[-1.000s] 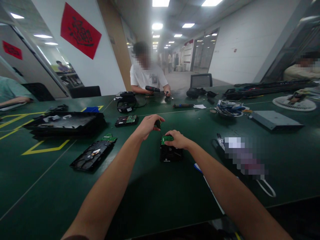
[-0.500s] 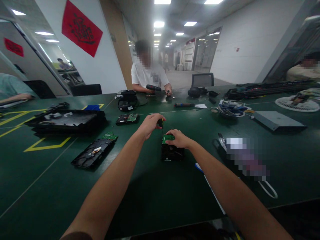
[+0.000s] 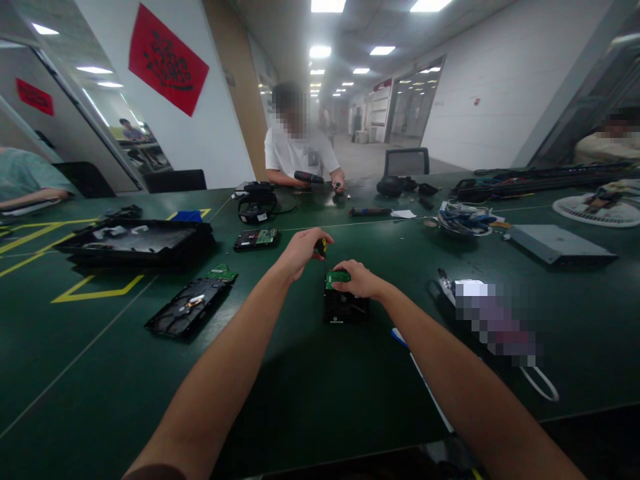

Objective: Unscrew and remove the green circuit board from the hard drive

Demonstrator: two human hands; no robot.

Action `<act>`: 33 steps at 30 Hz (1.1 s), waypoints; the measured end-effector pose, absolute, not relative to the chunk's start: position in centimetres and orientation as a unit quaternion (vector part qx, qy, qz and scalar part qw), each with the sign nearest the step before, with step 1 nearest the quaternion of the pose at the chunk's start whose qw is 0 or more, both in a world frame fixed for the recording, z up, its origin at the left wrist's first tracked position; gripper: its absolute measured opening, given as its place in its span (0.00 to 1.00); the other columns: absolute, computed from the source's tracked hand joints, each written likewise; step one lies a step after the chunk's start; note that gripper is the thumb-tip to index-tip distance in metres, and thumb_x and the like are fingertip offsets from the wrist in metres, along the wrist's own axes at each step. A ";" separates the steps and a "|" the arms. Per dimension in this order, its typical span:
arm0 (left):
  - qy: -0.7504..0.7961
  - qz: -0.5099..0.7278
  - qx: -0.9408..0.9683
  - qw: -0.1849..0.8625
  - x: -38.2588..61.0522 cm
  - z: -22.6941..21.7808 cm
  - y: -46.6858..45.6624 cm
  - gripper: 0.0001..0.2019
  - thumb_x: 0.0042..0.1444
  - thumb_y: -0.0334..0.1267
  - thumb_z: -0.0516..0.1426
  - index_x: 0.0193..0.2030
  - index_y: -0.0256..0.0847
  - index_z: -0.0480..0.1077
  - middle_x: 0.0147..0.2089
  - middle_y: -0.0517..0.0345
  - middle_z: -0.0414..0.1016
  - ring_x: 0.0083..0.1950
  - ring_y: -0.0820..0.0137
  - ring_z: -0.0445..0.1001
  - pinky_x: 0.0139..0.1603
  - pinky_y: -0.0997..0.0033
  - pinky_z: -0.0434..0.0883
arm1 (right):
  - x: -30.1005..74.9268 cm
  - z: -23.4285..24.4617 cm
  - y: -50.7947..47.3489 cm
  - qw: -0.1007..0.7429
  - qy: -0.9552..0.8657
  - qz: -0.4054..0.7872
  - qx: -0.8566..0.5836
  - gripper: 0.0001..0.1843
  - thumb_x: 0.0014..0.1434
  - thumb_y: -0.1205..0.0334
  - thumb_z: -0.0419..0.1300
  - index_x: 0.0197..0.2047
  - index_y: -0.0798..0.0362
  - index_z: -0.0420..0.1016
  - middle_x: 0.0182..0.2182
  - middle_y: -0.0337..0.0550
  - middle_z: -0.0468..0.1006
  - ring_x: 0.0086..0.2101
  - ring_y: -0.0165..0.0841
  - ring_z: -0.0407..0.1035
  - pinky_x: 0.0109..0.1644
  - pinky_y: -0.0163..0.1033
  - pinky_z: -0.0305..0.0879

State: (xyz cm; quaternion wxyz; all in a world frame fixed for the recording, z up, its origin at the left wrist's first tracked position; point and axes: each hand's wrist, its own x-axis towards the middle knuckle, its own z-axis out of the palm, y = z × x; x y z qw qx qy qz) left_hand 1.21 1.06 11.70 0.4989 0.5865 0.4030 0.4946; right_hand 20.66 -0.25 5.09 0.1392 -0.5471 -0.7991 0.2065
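Left hand (image 3: 300, 250) grips a screwdriver (image 3: 321, 248) (upright) over the hard drive (image 3: 344, 305).

No legible text is present. The red diamond-shaped paper sign (image 3: 168, 59) on the white wall carries a black character, too blurred to read. A smaller red sign (image 3: 34, 97) left of it is likewise unreadable.

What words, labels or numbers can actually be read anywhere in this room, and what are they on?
None can be read.
Red diamond poster on the wall: a dark brush-style character, too blurred to read.
Smaller red sign at far left: dark marks, unreadable.
Green circuit board under the right hand: any print is too small.
Drive farther back on the table: label unreadable.
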 end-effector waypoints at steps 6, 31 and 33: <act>0.381 0.480 0.551 0.566 1.2 11.5 1.1 0.12 0.55 0.44 0.62 0.39 0.38 0.75 0.36 0.49 0.79 0.38 0.64 0.78 0.30 0.70 0.74 | 20.7 4.9 -0.2 0.143 -0.801 0.219 -0.539 0.25 0.60 0.50 0.69 0.59 0.43 0.75 0.57 0.46 0.74 0.56 0.44 0.69 0.59 0.47 0.67; 0.399 0.494 0.586 0.502 1.4 12.2 0.5 0.10 0.54 0.42 0.60 0.33 0.37 0.77 0.39 0.49 0.75 0.42 0.65 0.74 0.29 0.74 0.74 | 20.7 4.7 0.0 0.143 -0.802 0.222 -0.535 0.24 0.60 0.51 0.69 0.59 0.44 0.76 0.57 0.47 0.74 0.57 0.45 0.69 0.60 0.49 0.67; 0.387 0.482 0.577 0.534 1.4 12.1 0.6 0.10 0.55 0.43 0.61 0.35 0.37 0.76 0.38 0.49 0.76 0.41 0.64 0.75 0.31 0.71 0.76 | 20.7 4.8 -0.1 0.144 -0.804 0.220 -0.533 0.25 0.60 0.51 0.69 0.59 0.44 0.75 0.57 0.47 0.74 0.57 0.45 0.69 0.60 0.49 0.67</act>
